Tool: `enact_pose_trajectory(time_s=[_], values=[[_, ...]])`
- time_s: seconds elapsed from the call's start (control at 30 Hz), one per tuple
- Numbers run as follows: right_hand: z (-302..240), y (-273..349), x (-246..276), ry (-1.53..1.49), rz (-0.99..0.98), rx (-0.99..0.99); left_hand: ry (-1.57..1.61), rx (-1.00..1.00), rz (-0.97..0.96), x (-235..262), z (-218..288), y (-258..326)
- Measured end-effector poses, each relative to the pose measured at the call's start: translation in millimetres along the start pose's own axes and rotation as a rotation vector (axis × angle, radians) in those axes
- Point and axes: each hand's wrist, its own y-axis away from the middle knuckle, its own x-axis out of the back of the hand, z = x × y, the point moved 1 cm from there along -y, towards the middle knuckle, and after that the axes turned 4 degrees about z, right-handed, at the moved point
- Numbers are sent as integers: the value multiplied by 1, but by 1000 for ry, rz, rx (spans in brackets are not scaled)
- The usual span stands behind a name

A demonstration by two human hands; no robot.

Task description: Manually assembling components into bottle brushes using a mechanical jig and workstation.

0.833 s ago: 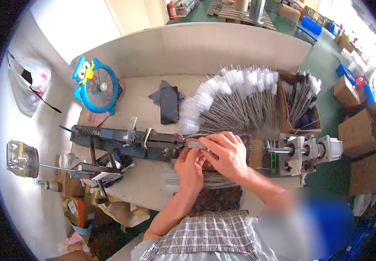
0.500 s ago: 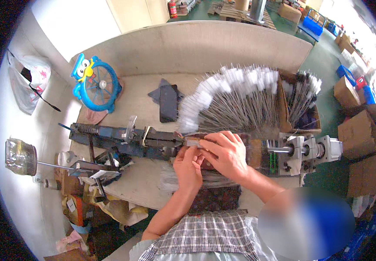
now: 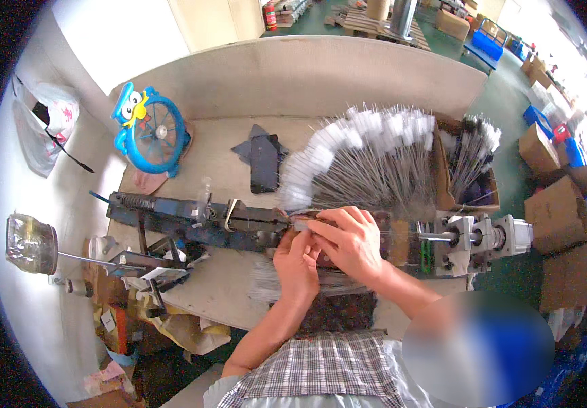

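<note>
My left hand (image 3: 297, 265) and my right hand (image 3: 349, 241) meet at the right end of a long dark metal fixture (image 3: 171, 212) on the bench. Between their fingertips is a small whitish piece (image 3: 300, 223), perhaps bristles; the fingers cover most of it. Both hands are closed in a pinch, the right reaching over from its side with the left just below. Behind them fans a large pile of thin wire brushes (image 3: 368, 163) with white bristle ends. Further thin wires (image 3: 283, 289) lie under and beside my left wrist.
A shaft in a metal bearing block (image 3: 473, 234) stands at the bench's right end. At the back are a phone (image 3: 264, 163), a blue cartoon fan (image 3: 150, 132) and a cardboard box (image 3: 470, 194) of dark-tipped brushes. A lever with a wrapped weight (image 3: 31, 243) sticks out left.
Both hands stay at the fixture's end, with only slight finger shifts on the whitish piece. A small upright lever on the fixture looks blurred now, as if moving.
</note>
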Motion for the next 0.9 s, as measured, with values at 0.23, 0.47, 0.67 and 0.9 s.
enact_pose_trajectory(time_s=[0.23, 0.47, 0.67, 0.9], values=[[-2, -5, 11, -12, -6, 20, -14, 4, -22, 4, 0, -4], [9, 5, 29, 149, -135, 24, 54, -28, -49, 0, 8, 7], [9, 13, 36, 80, -185, 5, -51, 77, -77, -3, 11, 13], [5, 16, 59, -217, -54, -84, -230, 76, -27, 12, 4, 23]])
